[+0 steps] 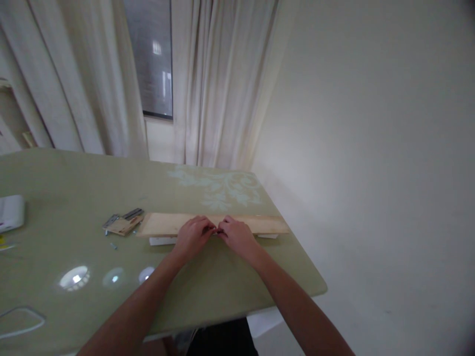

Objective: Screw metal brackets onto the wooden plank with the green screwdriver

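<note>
A long pale wooden board (163, 223) lies across the table, raised on white supports (163, 241) that show under its front edge. My left hand (195, 236) rests on the board near its middle, fingers bent and pinched together. Right beside it my right hand (237, 236) is closed the same way, its fingertips almost meeting those of the left. Between the fingertips is something small and shiny, too small to name. The fingers hide most of it.
Left of the board lie a small brown packet (123, 226), dark metal strips (133, 213) and a loose screw (113, 245). A white device (11, 212) and a white cable (27, 309) are at the far left. The green table (222, 291) ends close to the wall at right.
</note>
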Tool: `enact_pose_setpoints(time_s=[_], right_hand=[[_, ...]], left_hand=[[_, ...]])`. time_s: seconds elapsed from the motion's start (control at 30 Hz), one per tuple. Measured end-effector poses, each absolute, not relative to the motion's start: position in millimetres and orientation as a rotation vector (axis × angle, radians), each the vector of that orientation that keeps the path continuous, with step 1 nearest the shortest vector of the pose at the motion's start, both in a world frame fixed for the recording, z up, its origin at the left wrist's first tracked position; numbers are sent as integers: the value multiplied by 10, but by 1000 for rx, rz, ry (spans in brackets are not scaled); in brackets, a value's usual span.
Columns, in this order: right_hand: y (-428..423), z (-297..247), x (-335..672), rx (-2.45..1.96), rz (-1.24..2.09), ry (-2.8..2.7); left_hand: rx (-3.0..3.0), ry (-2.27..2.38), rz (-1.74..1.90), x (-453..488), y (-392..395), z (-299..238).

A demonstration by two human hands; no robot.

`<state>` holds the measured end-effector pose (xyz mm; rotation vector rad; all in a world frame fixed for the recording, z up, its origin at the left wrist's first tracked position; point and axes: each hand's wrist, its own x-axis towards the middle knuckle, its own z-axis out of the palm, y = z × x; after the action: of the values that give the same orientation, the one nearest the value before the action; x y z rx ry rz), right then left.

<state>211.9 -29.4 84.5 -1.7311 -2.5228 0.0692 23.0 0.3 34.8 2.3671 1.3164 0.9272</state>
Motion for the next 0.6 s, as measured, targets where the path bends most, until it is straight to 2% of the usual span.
enact_pose_setpoints(time_s=[0.27,0.6], right_hand=[[-194,852,2124,-1696,150,-2519],[-58,899,2191,-1584,223,-2565]], left_hand=[[2312,1093,887,117,85,342],[2239,1312,947,227,-7,417]])
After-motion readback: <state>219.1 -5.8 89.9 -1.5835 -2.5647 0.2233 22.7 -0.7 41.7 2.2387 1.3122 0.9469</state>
